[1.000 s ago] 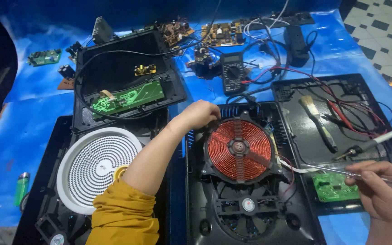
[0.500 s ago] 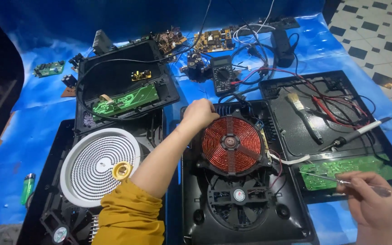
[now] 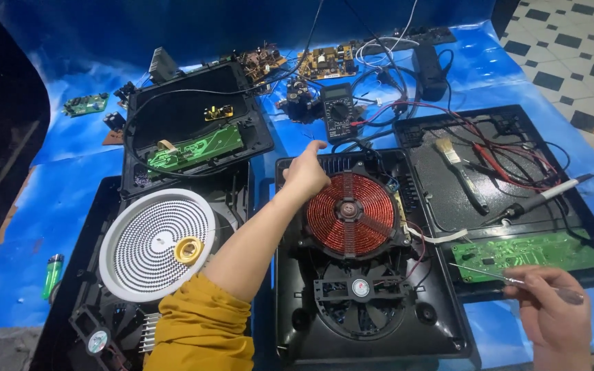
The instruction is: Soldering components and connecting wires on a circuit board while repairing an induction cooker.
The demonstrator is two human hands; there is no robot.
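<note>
Resting on the upper left edge of the copper coil [image 3: 350,214], the left hand [image 3: 305,175] is seen with its fingers loosely apart and one finger stretched toward the far edge of the open cooker base [image 3: 372,323]; nothing is clamped in it. A thin screwdriver [image 3: 510,280] is pinched between closed fingers of the right hand [image 3: 551,317], its tip laid over the green circuit board [image 3: 527,253] at the near right corner of the blue-covered table [image 3: 22,199]. The work is judged to be at the inspection stage, with the coil being steadied or checked. A careful approach of the tip to one small point would be called for, without the red wires [image 3: 496,154] being snagged.
</note>
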